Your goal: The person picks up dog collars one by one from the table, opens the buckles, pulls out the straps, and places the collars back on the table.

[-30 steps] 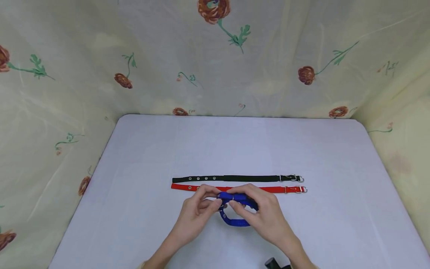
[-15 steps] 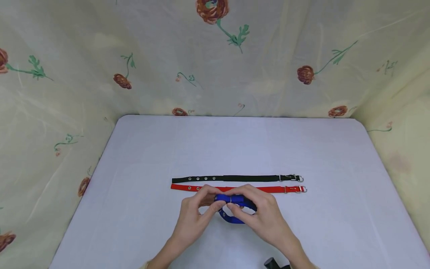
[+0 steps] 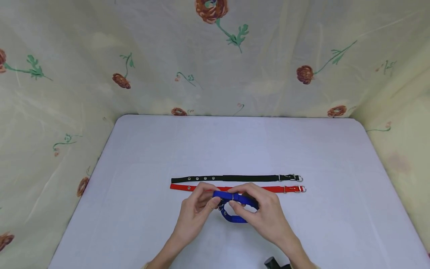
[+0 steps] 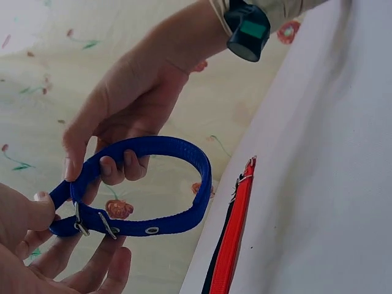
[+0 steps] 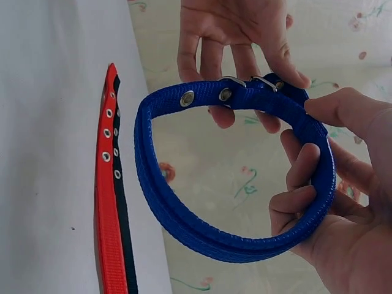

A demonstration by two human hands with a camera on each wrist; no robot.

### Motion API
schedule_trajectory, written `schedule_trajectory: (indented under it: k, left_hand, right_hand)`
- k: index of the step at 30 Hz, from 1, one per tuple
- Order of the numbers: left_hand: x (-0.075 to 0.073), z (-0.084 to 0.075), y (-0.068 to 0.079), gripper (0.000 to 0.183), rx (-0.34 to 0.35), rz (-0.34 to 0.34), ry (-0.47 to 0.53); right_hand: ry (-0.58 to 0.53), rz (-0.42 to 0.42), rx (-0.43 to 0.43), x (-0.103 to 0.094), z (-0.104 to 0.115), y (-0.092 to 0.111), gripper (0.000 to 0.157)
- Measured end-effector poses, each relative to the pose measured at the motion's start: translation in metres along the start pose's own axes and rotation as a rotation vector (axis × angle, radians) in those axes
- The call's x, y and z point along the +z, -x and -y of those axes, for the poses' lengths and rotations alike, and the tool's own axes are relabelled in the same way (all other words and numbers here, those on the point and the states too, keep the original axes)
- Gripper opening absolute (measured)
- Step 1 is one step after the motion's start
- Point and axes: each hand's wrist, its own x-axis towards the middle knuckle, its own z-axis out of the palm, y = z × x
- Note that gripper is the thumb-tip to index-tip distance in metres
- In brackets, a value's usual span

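A blue pet collar [image 3: 235, 218], bent into a loop with its end through the buckle [image 4: 79, 223], is held up between both hands. Metal eyelets [image 5: 187, 98] dot its strap. My left hand [image 3: 193, 215] pinches the buckle end, thumb on the near side and fingers beyond. The right hand [image 3: 267, 211] grips the loop beside it, fingers curled through, as the right wrist view shows. Behind them on the table, a red collar [image 3: 277, 189] and a black collar [image 3: 248, 178] lie flat and straight, side by side. The hands partly cover the red one.
Under the hands spreads a white table [image 3: 141, 149], its far edge against a flowered cloth [image 3: 268, 56] that also hangs at the sides. A dark cylindrical object [image 3: 272, 262] shows by the right forearm.
The blue collar's end reaches slightly farther left. My left thumb moved right, then back left along it. The right hand is nearly still; the red and black collars stay put.
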Motion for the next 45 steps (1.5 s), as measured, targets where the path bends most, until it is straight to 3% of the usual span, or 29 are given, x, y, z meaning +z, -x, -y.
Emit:
schedule_trajectory:
  k: [6,10,15,21,27,32,38,45]
  left_hand:
    - [0.0024,0.0009,0.0,0.022,-0.018,0.015,-0.021]
    - [0.0047,0.0032,0.0002,0.024,0.029,0.007,-0.107]
    - [0.006,0.0013,0.0003,0.022,0.127,-0.054,-0.226]
    - [0.0059,-0.0009,-0.0007,0.019,0.161,-0.072,-0.237]
    - [0.0062,0.001,-0.0019,0.015,0.126,-0.058,-0.131]
    - [0.0064,0.0022,-0.0018,0.014,0.031,-0.028,0.009]
    - [0.0042,0.0024,-0.001,0.019,-0.073,0.011,0.088]
    - [0.0001,0.0022,-0.0006,0.022,-0.096,0.042,0.143]
  right_hand:
    - [-0.003,0.007,-0.011,0.0001,-0.0002,-0.0004,0.026]
    - [-0.024,0.035,-0.033,0.0002,0.001,0.0001,0.027]
    - [-0.005,0.051,-0.047,0.0001,0.0019,-0.0002,0.028]
    - [0.011,0.042,-0.043,-0.0004,0.0023,-0.001,0.029]
    - [0.022,0.017,-0.022,-0.0006,0.0032,-0.0016,0.029]
    - [0.026,-0.002,0.012,0.0003,0.0043,-0.0017,0.027]
    - [0.007,-0.004,0.016,0.0004,0.0032,-0.001,0.026]
    - [-0.026,0.025,0.027,-0.0014,0.0007,0.0005,0.026]
